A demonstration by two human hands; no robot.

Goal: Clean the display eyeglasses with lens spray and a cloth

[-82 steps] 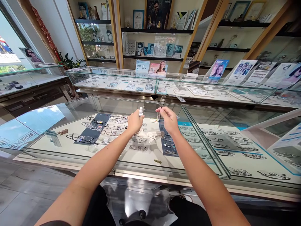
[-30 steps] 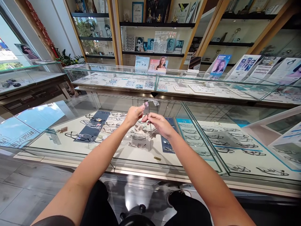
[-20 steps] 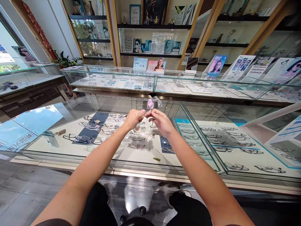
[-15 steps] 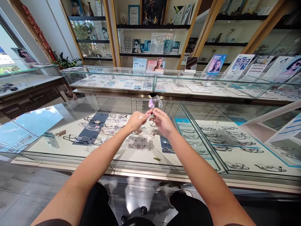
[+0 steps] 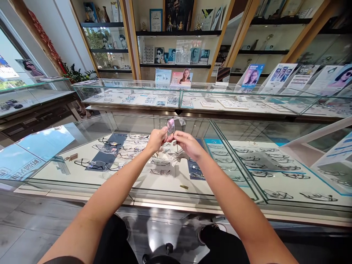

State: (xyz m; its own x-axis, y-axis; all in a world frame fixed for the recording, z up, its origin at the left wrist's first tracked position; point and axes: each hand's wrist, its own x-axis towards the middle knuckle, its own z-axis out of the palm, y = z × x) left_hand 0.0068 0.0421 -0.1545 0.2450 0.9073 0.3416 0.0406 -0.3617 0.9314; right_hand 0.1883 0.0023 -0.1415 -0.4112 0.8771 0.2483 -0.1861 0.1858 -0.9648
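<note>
Above the glass counter, a pair of glasses point(image 5: 171, 125) is held between my two hands, with one lens raised and shining pink. My left hand point(image 5: 157, 140) is closed, its thumb and fingers pinching the lower left edge of the glasses. The fingers of my right hand point(image 5: 188, 144) pinch the frame just below the lens, and a thin dark temple hangs beneath them. The other lens is hard to make out against the background. A pale crumpled thing shows below my hands; I cannot tell what it is.
Several eyeglass frames point(image 5: 95, 164) lie inside the glass display counter point(image 5: 154, 186). A small gold-coloured piece point(image 5: 184, 187) is near its front edge. On the left is a tag point(image 5: 70, 157). A white stand point(image 5: 305, 146) leans at the right, and another display case point(image 5: 132, 107) runs behind.
The glasses have moved slightly left and down and turned, so the lens now stands more upright. My left thumb has shifted up beside the lens, and my right fingers lie flatter.
</note>
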